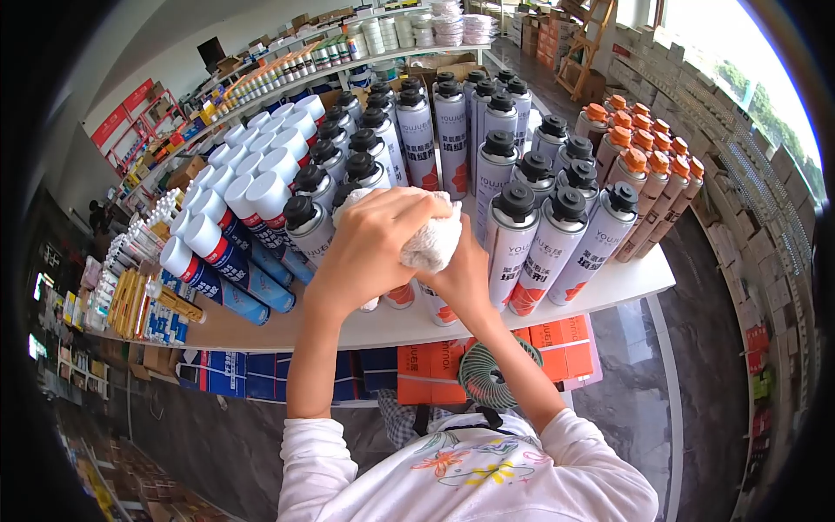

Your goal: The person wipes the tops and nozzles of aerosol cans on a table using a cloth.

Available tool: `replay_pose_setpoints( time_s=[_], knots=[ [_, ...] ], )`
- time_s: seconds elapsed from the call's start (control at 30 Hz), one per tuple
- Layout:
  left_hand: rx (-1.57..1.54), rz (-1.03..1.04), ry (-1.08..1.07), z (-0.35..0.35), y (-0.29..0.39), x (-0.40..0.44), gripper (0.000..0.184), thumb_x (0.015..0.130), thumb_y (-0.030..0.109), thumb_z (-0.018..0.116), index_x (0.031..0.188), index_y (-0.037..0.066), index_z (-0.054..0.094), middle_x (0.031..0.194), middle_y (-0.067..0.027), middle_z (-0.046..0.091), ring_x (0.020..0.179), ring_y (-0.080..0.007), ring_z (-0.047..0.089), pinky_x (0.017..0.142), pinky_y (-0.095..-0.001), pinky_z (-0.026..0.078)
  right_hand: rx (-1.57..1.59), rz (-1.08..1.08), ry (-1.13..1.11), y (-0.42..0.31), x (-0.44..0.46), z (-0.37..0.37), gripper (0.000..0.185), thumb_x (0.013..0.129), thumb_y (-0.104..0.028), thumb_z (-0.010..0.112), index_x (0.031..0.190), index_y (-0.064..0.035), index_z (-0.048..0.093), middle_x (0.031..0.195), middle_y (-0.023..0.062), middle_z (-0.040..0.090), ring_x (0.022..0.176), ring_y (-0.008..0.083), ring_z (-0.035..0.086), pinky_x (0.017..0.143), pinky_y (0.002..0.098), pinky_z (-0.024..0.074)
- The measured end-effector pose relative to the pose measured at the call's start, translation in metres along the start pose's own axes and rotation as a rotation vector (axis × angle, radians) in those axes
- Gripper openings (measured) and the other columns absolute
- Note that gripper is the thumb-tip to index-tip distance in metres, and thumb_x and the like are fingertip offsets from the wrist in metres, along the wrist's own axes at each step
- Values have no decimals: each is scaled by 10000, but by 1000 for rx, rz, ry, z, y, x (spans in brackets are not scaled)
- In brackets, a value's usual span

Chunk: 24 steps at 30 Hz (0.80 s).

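Observation:
In the middle of the head view, my left hand (pixel 378 239) is closed over a crumpled white cloth (pixel 432 246), which lies over the top of a foam can (pixel 437 306). Just below and to the right, my right hand (pixel 461 277) wraps around that can's upper body; its fingers are partly hidden. The can's cap is covered by cloth and hands. Around my hands stand several white foam cans (pixel 559 235) with black caps and red-orange patterns near the base.
Blue spray cans (pixel 228 261) with white caps stand in rows on the left. Orange-capped cans (pixel 642 170) are grouped at right on the white table (pixel 622 280). Below its edge are orange boxes (pixel 426 370) and a green fan (pixel 497 372). Stocked shelves (pixel 322 65) line the back.

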<state>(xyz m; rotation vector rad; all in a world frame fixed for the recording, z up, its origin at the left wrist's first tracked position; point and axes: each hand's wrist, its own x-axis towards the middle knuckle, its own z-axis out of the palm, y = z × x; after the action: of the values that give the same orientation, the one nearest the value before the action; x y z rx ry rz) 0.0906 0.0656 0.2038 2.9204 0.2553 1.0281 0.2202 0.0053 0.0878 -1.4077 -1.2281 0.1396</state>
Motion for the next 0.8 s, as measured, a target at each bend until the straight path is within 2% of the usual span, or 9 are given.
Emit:
replay_pose_setpoints(
  time_s=[0.03,0.2,0.3,0.47,0.53,0.6,0.7,0.73,0.8],
  knots=[
    [-55,85,62,6,-7,-2,471,618,23,810,1067,88,681,1096,-112,725,1038,-314,695,893,-426,546,-6,4,4,0,0,-1,828,684,-290,886,1323,-21,434,1128,233,663,1020,409,676,827,452,549],
    [-244,88,242,28,-13,-18,371,679,34,826,1016,76,677,1084,-108,734,1015,-287,713,896,-410,550,40,6,-25,4,0,0,795,694,-276,863,1327,-37,446,1104,230,668,977,405,687,812,452,554],
    [-302,-185,421,41,3,-24,442,729,126,887,1090,60,641,1083,-121,736,1001,-227,717,874,-330,553,38,-34,36,3,-1,1,767,698,-248,844,1323,-35,454,1098,235,669,963,407,690,806,452,556],
    [-214,-402,327,27,21,-13,485,719,155,892,1105,46,619,1063,-130,730,977,-253,720,836,-348,561,22,-13,31,2,-3,2,772,690,-204,818,1340,-19,443,1102,248,665,963,417,686,813,458,554],
    [-87,-383,199,20,24,-6,489,711,157,888,1106,53,618,1046,-124,725,968,-279,716,833,-374,561,24,-3,41,3,-2,4,797,685,-203,820,1354,-14,431,1119,257,657,976,421,681,817,463,553],
    [-96,-322,203,18,14,-6,462,700,128,881,1078,49,628,1034,-117,722,965,-294,711,835,-394,560,33,-4,33,-1,-1,3,802,686,-212,819,1354,-9,425,1135,258,652,994,422,675,823,464,551],
    [-230,-62,264,29,-8,-11,348,695,38,864,963,32,643,1020,-104,725,993,-269,711,893,-384,551,6,17,12,1,0,2,814,684,-276,844,1337,-8,438,1130,241,658,1006,411,673,832,459,548],
    [-227,-63,265,35,-13,-13,348,695,38,864,963,32,643,1020,-104,725,993,-269,711,893,-384,551,8,15,10,1,0,2,814,684,-276,844,1337,-8,438,1130,241,658,1006,411,673,832,459,548],
    [-416,70,411,47,-21,-17,306,691,7,788,947,39,624,971,-115,722,990,-299,710,905,-390,544,9,-19,40,1,-1,3,799,689,-288,848,1325,-7,454,1114,233,666,999,410,676,833,458,548]
  ],
)
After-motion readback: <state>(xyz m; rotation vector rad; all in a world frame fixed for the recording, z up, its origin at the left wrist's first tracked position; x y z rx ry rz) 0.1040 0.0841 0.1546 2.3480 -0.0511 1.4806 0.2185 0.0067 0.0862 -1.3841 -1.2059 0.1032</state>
